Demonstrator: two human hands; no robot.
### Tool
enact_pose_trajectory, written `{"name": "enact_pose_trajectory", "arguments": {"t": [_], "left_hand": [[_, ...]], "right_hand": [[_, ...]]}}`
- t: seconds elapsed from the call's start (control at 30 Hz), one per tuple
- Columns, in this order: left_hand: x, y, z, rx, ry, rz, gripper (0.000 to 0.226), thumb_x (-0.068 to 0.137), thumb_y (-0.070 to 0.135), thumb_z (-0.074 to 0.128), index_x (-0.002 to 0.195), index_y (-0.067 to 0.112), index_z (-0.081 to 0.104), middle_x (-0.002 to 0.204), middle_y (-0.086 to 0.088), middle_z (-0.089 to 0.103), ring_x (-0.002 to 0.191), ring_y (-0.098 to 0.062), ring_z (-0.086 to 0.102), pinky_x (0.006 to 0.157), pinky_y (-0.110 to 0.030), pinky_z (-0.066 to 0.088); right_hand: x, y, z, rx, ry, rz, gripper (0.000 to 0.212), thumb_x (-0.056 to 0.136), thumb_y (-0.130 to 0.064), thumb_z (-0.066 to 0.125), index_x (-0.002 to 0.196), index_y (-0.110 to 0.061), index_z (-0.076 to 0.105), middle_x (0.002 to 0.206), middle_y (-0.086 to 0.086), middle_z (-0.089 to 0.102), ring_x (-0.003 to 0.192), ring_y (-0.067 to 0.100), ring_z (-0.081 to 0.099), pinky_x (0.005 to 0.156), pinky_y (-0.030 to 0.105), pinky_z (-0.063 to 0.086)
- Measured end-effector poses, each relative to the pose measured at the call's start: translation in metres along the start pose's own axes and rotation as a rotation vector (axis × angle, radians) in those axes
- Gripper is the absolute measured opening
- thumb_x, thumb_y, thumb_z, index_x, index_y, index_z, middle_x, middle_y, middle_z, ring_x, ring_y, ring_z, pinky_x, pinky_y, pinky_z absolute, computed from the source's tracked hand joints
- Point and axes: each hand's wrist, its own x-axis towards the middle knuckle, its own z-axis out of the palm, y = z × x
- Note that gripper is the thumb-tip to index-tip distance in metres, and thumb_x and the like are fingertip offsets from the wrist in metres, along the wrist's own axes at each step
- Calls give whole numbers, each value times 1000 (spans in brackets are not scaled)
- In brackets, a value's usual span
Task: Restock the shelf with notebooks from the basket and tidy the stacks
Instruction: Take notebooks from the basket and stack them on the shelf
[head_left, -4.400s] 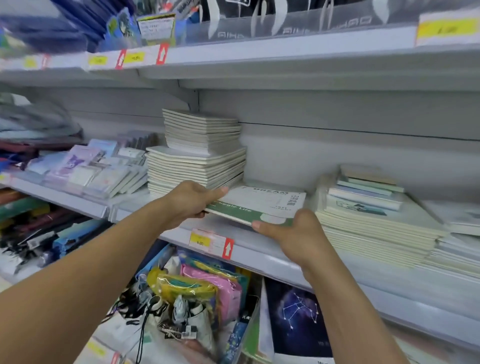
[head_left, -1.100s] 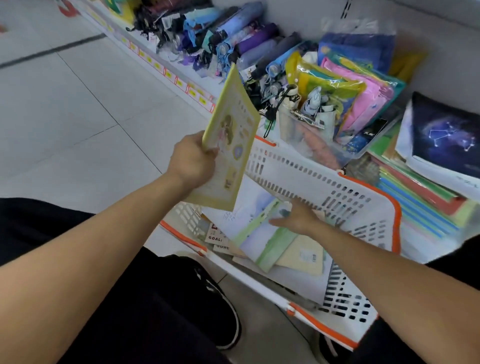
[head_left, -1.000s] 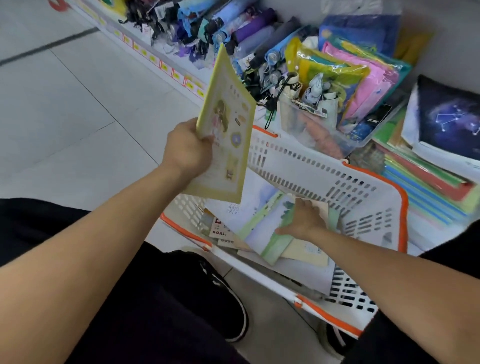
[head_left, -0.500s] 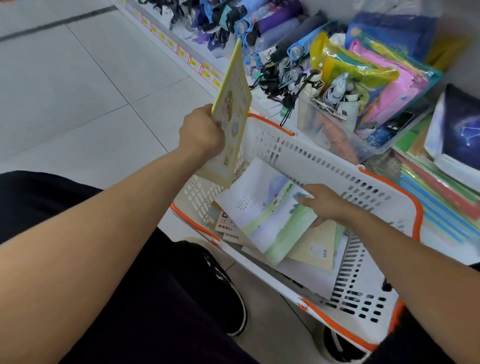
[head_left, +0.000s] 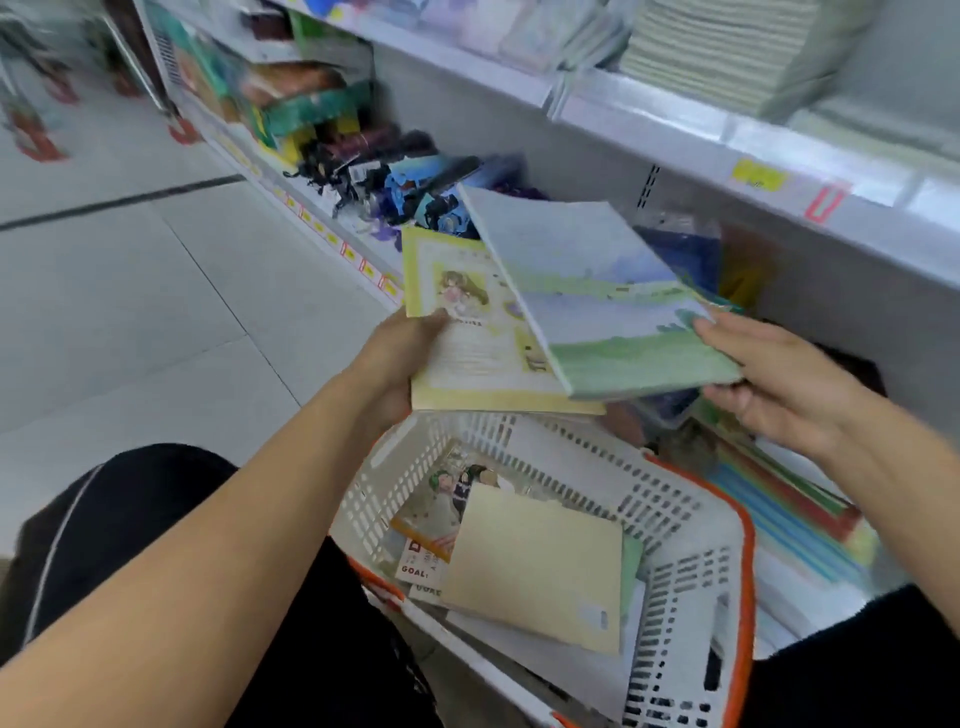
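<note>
The shelf (head_left: 675, 130) above the basket (head_left: 691, 566) is blurry, and its notebook stack (head_left: 722, 47) is cut off at the top. Half a second ago the green-and-blue notebook (head_left: 597, 291) lay in the basket; now your right hand (head_left: 774, 379) holds it above the basket, thumb on top, fingers underneath. Your left hand (head_left: 400, 358) grips the yellow notebook (head_left: 467, 332) just under it. A tan notebook (head_left: 535, 566) lies in the basket.

Both forearms are seen bare, no sleeves, no watch or rings. Black trousers (head_left: 130, 525) are worn, a thin white side stripe (head_left: 62, 540) is seen.
</note>
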Motion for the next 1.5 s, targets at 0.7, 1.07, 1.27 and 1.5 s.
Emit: {"name": "enact_pose_trajectory", "arguments": {"t": [0.7, 1.07, 1.27, 1.5], "left_hand": [[-10, 103, 151, 101, -457, 198, 29, 99, 20, 50, 126, 17, 59, 113, -6, 73, 93, -24, 73, 66, -35, 61], [70, 126, 290, 387, -537, 434, 38, 87, 9, 69, 119, -9, 57, 88, -14, 70, 67, -17, 66, 57, -17, 55], [116, 117, 321, 701, -615, 422, 50, 64, 20, 90, 105, 6, 68, 94, -2, 75, 87, -14, 71, 73, -21, 55], [144, 98, 346, 901, -276, 788, 30, 68, 25, 88, 84, 8, 70, 73, 0, 62, 64, -10, 53, 49, -16, 33]], "right_hand": [[-40, -58, -12, 117, 399, -607, 22, 97, -13, 61, 119, -16, 60, 110, 4, 75, 102, 23, 71, 84, 38, 58], [19, -149, -105, -36, 695, -499, 25, 87, -12, 66, 112, -6, 64, 109, 11, 70, 93, 23, 68, 87, 43, 58], [40, -158, -121, -359, 682, -289, 71, 45, -22, 98, 105, -6, 65, 100, 4, 73, 89, 18, 70, 77, 29, 58], [51, -164, -124, -874, 881, -126, 43, 82, -31, 80, 72, -12, 42, 74, 1, 47, 61, 13, 44, 51, 28, 36]]}}
